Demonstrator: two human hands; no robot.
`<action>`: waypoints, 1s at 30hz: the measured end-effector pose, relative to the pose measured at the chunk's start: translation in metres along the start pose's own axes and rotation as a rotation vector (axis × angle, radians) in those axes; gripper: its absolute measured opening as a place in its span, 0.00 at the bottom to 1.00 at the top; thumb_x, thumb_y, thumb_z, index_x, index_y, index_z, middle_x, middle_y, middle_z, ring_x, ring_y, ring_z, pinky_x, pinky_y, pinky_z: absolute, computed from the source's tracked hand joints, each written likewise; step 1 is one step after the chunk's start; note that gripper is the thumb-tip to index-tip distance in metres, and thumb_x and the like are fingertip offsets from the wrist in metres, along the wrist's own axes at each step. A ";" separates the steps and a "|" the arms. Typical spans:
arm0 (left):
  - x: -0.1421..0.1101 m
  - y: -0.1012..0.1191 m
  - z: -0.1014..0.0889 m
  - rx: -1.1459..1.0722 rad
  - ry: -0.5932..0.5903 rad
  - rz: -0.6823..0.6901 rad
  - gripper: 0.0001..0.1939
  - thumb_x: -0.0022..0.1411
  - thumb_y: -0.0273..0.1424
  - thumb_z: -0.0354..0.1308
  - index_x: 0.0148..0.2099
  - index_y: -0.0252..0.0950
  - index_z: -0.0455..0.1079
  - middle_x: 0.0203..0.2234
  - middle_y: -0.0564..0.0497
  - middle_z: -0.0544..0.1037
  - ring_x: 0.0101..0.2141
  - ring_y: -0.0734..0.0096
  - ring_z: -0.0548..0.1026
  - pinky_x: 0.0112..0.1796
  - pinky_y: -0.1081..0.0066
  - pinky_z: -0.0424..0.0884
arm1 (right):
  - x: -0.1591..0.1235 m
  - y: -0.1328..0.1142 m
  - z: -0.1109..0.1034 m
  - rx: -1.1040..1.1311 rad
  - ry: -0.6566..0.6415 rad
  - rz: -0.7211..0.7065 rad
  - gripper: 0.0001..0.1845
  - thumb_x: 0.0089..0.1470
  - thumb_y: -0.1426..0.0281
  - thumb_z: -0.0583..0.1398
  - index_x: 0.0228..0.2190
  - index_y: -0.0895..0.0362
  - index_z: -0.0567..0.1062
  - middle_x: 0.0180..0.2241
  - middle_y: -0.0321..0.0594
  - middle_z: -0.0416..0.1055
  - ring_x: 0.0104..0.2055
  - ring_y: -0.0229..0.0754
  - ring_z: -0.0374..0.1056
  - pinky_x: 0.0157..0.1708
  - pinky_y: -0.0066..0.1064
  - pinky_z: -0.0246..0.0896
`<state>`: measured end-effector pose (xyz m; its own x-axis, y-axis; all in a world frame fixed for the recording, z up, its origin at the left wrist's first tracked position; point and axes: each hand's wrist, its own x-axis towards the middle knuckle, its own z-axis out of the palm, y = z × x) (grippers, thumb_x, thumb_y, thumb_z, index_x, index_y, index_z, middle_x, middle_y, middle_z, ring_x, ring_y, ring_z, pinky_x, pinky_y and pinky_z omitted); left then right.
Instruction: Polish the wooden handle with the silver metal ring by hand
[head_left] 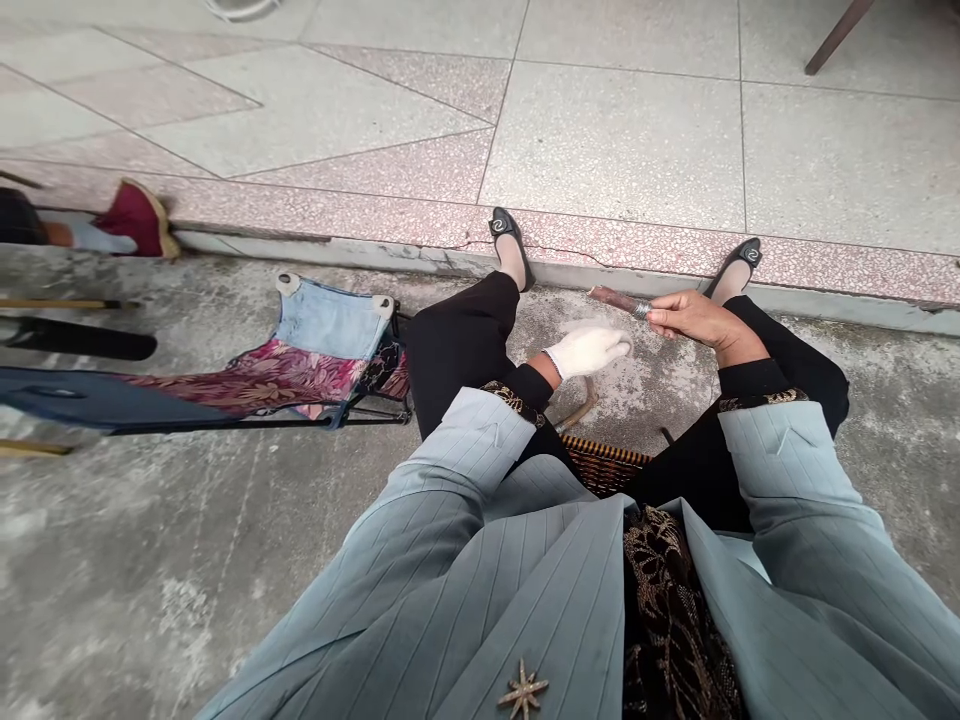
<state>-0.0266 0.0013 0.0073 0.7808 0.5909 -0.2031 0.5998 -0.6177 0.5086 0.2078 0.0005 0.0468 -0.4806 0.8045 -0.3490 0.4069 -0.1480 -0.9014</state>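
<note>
My right hand (pixel 694 318) is bare and closed around one end of a short brown wooden stick (pixel 616 297). Silvery wire (pixel 641 310) is wound in several turns round the stick just beside my fingers. The free end points left, roughly level. My left hand (pixel 589 352) wears a white knitted glove and hovers slightly below and left of the stick, apart from it. Its fingers are pressed together, and whatever they may pinch is too small to make out. Beneath it shows a bent, light-brown piece (pixel 579 405), partly hidden by the glove.
I sit on a woven seat (pixel 604 462). A folding chair (pixel 322 370) with floral and denim fabric stands at my left. Both my shoes rest at a low step's edge (pixel 600 270). Another person's red shoe (pixel 135 220) is at far left, a brown leg (pixel 838 38) at upper right.
</note>
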 end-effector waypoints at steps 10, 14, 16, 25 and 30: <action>0.003 -0.001 0.011 0.045 -0.109 -0.052 0.18 0.71 0.39 0.44 0.49 0.36 0.72 0.38 0.46 0.79 0.37 0.64 0.76 0.37 0.69 0.65 | 0.017 0.013 0.018 -0.086 0.145 0.124 0.24 0.51 0.49 0.61 0.21 0.57 0.70 0.21 0.35 0.65 0.22 0.34 0.57 0.25 0.30 0.53; 0.004 -0.001 0.015 0.053 -0.119 -0.069 0.19 0.71 0.38 0.42 0.49 0.37 0.73 0.36 0.46 0.79 0.37 0.63 0.76 0.36 0.69 0.65 | 0.022 0.015 0.019 -0.370 0.291 0.227 0.20 0.56 0.53 0.59 0.28 0.57 0.75 0.24 0.39 0.69 0.27 0.40 0.62 0.28 0.32 0.54; 0.003 0.000 0.017 0.066 -0.125 -0.076 0.18 0.69 0.39 0.45 0.46 0.36 0.73 0.35 0.44 0.79 0.36 0.63 0.76 0.36 0.68 0.66 | 0.024 0.017 0.018 -0.582 0.343 0.289 0.19 0.57 0.54 0.58 0.30 0.57 0.77 0.26 0.43 0.71 0.31 0.44 0.65 0.30 0.33 0.53; -0.006 -0.008 0.001 0.047 0.008 -0.107 0.14 0.69 0.38 0.47 0.45 0.38 0.70 0.33 0.45 0.78 0.41 0.60 0.75 0.41 0.64 0.65 | 0.021 0.016 0.021 -0.574 -0.328 0.426 0.17 0.52 0.55 0.64 0.23 0.56 0.77 0.23 0.42 0.71 0.24 0.40 0.62 0.27 0.34 0.55; -0.005 -0.007 0.000 0.035 0.034 -0.121 0.13 0.69 0.38 0.48 0.43 0.38 0.70 0.33 0.46 0.77 0.40 0.62 0.75 0.42 0.64 0.65 | 0.009 0.002 0.017 -0.140 -0.601 0.156 0.23 0.49 0.48 0.64 0.24 0.57 0.75 0.21 0.34 0.67 0.23 0.34 0.59 0.27 0.29 0.55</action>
<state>-0.0350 0.0026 0.0050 0.6963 0.6792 -0.2322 0.6954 -0.5582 0.4526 0.1910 -0.0024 0.0371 -0.7429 0.3098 -0.5934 0.5857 -0.1284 -0.8003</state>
